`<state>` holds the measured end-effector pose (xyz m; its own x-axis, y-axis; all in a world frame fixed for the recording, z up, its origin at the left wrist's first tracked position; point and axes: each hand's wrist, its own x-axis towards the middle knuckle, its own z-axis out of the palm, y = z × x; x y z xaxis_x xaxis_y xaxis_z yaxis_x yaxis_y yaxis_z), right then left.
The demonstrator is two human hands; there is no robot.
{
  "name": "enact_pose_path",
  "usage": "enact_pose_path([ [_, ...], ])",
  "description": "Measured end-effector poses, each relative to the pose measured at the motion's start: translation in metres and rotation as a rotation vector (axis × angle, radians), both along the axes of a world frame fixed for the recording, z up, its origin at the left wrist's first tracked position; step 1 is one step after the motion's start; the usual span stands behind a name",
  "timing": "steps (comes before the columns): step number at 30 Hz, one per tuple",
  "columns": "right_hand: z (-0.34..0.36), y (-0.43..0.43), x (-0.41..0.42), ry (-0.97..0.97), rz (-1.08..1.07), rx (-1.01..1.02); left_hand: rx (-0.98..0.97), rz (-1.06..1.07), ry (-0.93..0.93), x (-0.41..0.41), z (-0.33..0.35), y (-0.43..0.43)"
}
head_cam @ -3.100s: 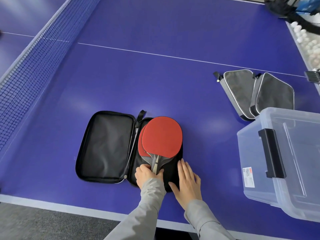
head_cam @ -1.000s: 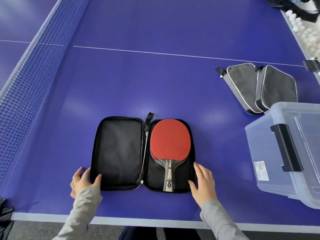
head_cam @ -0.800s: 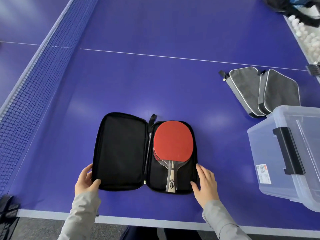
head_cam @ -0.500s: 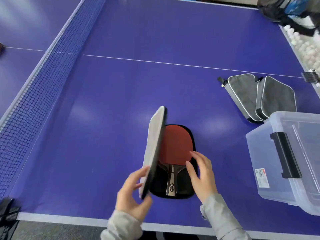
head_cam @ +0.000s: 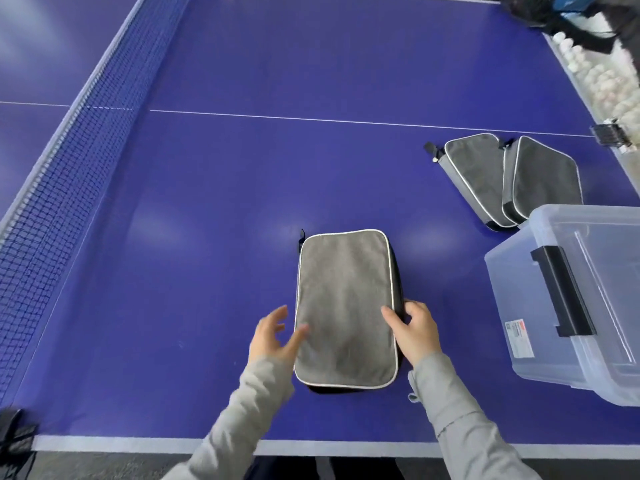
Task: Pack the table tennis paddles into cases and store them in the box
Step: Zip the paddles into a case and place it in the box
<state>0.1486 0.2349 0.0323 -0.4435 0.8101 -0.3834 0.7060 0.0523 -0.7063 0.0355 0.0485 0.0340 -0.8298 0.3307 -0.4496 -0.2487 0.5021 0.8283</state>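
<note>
The grey fabric case (head_cam: 344, 306) lay folded on the blue bench (head_cam: 207, 202), right hand (head_cam: 417, 332) pinching its edge, left hand (head_cam: 272, 339) spread, empty. Probably unzipped, it could spill paddles when lifted.

Left hand (head_cam: 273, 336) blurred; box (head_cam: 505, 292) cut off right.
</note>
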Motion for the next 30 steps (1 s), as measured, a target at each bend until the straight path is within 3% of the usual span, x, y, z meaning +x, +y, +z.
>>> enact_pose_path([
  [5,-0.032,0.002,0.005,-0.155,-0.02,-0.162,-0.058,0.04,-0.291,-0.039,-0.029,0.023],
  [9,-0.036,0.0,0.004,-0.088,-0.096,-0.211,-0.008,0.078,-0.446,-0.051,-0.045,0.04],
  [15,-0.037,-0.001,0.005,-0.054,-0.076,-0.244,-0.078,0.031,-0.434,-0.058,-0.057,0.051],
  [22,-0.043,0.006,0.009,-0.058,-0.053,-0.256,0.01,-0.004,-0.559,-0.058,-0.053,0.053],
  [30,-0.049,0.012,0.014,-0.073,-0.085,-0.229,0.019,-0.014,-0.57,-0.048,-0.048,0.061],
])
